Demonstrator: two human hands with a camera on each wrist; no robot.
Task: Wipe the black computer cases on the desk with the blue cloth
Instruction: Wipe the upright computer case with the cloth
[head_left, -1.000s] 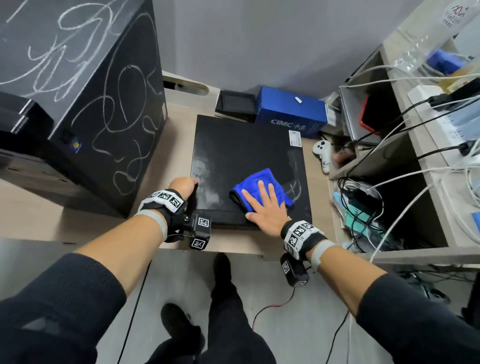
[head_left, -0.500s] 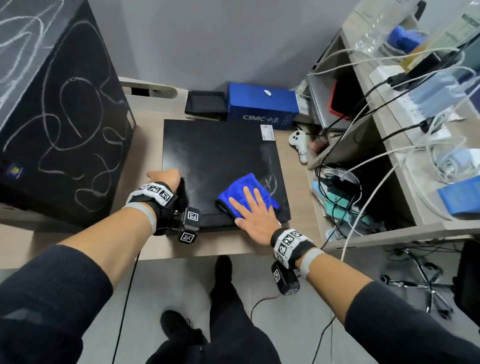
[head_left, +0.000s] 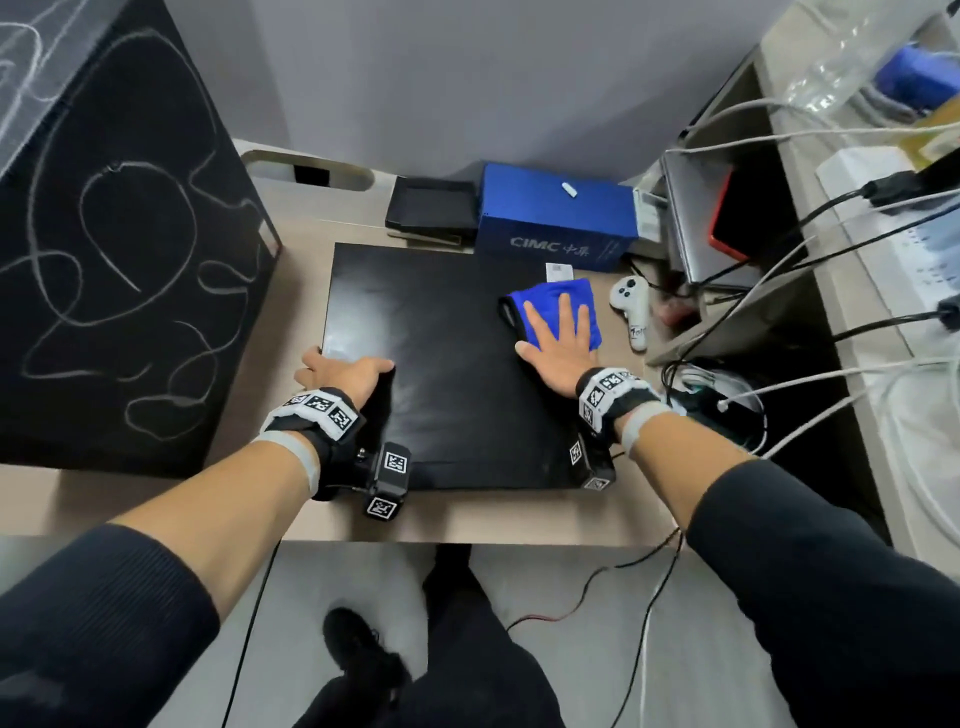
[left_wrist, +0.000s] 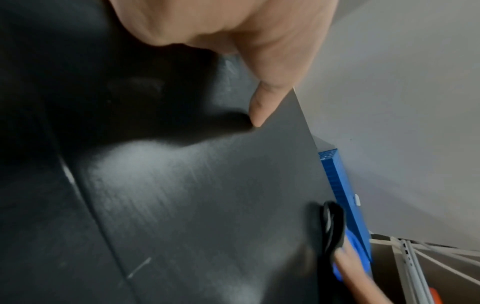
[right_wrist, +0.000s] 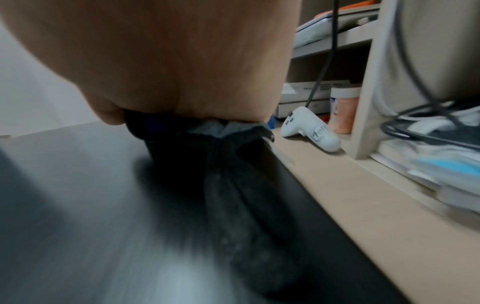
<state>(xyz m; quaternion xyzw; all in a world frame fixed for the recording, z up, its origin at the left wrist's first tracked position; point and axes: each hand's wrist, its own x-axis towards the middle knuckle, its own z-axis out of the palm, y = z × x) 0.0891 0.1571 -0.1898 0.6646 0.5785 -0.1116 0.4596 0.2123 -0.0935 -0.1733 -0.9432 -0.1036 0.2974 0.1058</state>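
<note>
A flat black computer case (head_left: 447, 374) lies on the desk; its top fills the left wrist view (left_wrist: 207, 195). A blue cloth (head_left: 558, 301) sits near its far right corner. My right hand (head_left: 558, 340) presses flat on the cloth with fingers spread; the palm (right_wrist: 168, 61) covers the cloth (right_wrist: 207, 131) in the right wrist view. My left hand (head_left: 340, 371) grips the case's left edge near the front, thumb (left_wrist: 257, 111) on top, fingers hidden over the side. A tall black case (head_left: 119, 260) with white scribbles stands at the left.
Behind the flat case are a blue CIMC box (head_left: 558, 218) and a black tray (head_left: 431, 208). A white controller (head_left: 634, 306) lies just right of the cloth. A shelf unit (head_left: 753, 332) with laptops and many cables fills the right. The desk's front edge (head_left: 467, 519) is near me.
My right hand has slid the cloth from the case's front middle out to its far right part. The left hand has stayed on the left edge.
</note>
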